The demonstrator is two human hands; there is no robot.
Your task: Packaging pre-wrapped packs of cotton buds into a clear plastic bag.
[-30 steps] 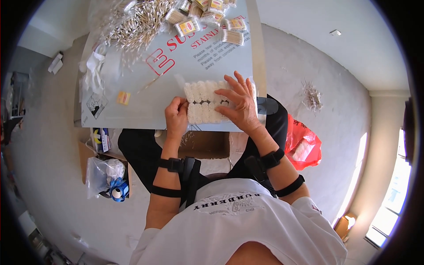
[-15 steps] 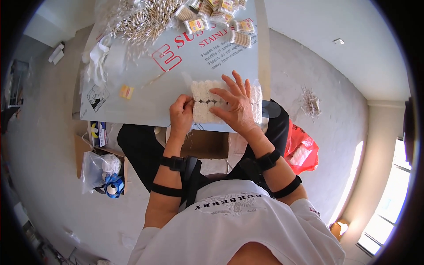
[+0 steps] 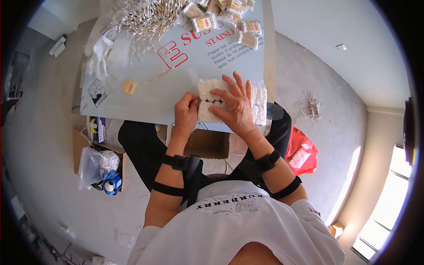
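On the near edge of the table lies a clear-wrapped pack of cotton swabs (image 3: 205, 114), its white tips facing up in two rows with a dark gap between them. My left hand (image 3: 187, 114) is closed at the pack's left end, fingers curled and thumb pressed in, apparently on the clear wrapping. Over the pack's middle rests my right hand (image 3: 240, 108), with fingers spread; the index finger touches the far row and the thumb the near row. My right palm covers part of the pack.
Loose cotton swabs (image 3: 152, 17) are heaped at the far left of the table (image 3: 145, 99), beside several small swab packs (image 3: 204, 23). A yellow card (image 3: 129, 87) lies left. Below stand a cardboard box (image 3: 207, 145) and another box with a blue item (image 3: 111, 182). A red bag (image 3: 302, 152) lies right.
The whole view has shifted slightly, so the table and pack appear a little to the right. Both hands keep nearly the same pose on the pack.
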